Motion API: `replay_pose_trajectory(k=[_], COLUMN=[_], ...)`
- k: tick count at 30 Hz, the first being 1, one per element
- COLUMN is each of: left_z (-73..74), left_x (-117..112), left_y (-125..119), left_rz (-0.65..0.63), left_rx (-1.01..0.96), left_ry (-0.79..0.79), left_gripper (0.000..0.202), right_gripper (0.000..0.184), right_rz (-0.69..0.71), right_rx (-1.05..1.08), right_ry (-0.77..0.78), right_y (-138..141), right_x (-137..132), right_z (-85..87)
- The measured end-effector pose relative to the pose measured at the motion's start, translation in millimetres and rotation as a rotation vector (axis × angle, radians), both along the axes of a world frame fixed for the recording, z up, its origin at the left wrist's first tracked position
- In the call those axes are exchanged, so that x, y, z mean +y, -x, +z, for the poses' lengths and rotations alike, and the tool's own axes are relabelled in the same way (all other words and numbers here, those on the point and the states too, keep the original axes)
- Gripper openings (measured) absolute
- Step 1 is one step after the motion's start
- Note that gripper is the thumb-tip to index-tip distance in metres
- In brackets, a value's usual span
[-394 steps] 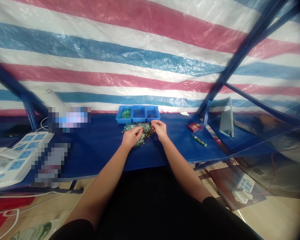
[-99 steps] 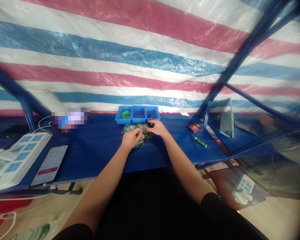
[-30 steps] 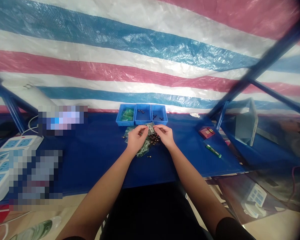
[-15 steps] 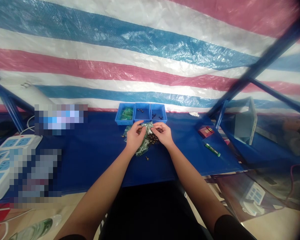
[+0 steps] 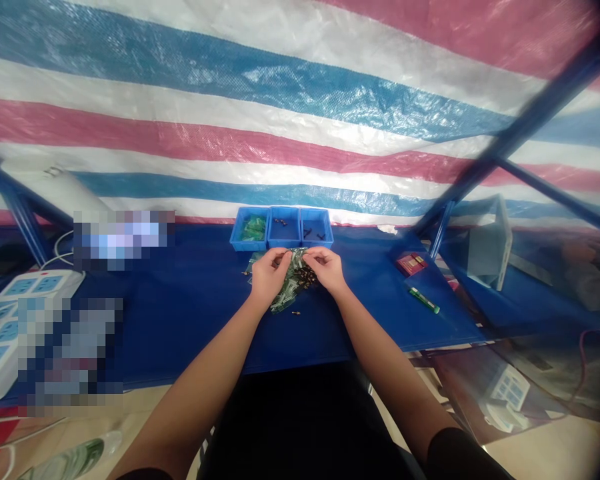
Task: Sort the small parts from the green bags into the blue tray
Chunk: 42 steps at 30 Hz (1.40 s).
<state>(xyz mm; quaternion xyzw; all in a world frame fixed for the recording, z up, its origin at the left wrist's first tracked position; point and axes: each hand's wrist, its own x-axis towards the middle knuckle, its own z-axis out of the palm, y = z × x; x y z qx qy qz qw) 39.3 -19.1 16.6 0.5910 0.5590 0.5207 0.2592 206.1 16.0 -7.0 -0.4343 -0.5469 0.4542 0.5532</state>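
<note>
A heap of small clear green-tinted bags [image 5: 286, 293] and dark little metal parts [image 5: 307, 277] lies on the blue table [image 5: 190, 313]. My left hand [image 5: 269, 272] and my right hand [image 5: 324, 266] meet above this heap, fingers pinched together on one small bag [image 5: 296, 254] held between them. Just behind stand three joined blue bins [image 5: 283, 228]: the left one holds green bags, the other two a few dark parts. One loose part [image 5: 295, 311] lies on the table in front of the heap.
A red packet [image 5: 411, 263] and a green lighter [image 5: 424, 300] lie to the right. White power strips [image 5: 10, 307] and blurred-out items sit at the left. A striped tarp [image 5: 280, 120] hangs behind. Blue frame bars [image 5: 505, 143] and a tilted panel [image 5: 487, 243] stand right.
Over the last second my hands rose slightly from the heap and drew together on one small bag. The camera tilted down since the older frames.
</note>
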Motion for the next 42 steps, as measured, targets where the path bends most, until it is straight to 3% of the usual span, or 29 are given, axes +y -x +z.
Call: replay_pose_trajectory(k=[13, 20, 23, 28, 35, 42], left_z=[-0.6, -0.4, 0.9, -0.2, -5.4, -0.8], left_x=[2.2, -0.3, -2.5, -2.1, 1.6, -1.2], left_y=[0.1, -1.8, -2.0, -2.0, -3.3, -2.3], left_rz=[0.034, 0.031, -0.010, 0.019, 0.025, 0.028], left_rx=[0.123, -0.009, -0.078, -0.138, -0.080, -0.046], left_ry=[-0.113, 0.008, -0.003, -0.040, -0.077, -0.043], left_gripper=[0.023, 0.027, 0.027, 0.027, 0.021, 0.036], right_gripper=[0.029, 0.030, 0.032, 0.032, 0.028, 0.028], right_rz=[0.000, 0.017, 0.063, 0.021, -0.003, 0.006], right_rx=[0.022, 0.007, 0.069, 0.062, 0.029, 0.056], right_ry=[-0.031, -0.020, 0.009, -0.025, -0.073, -0.066], right_y=[-2.6, -2.3, -2.7, -4.4, -1.6, -1.6], right_x=[-1.4, -2.3, -2.8, -0.7, -0.7, 2.1], right_z=[8.5, 7.8, 8.1, 6.5, 5.3, 1.0])
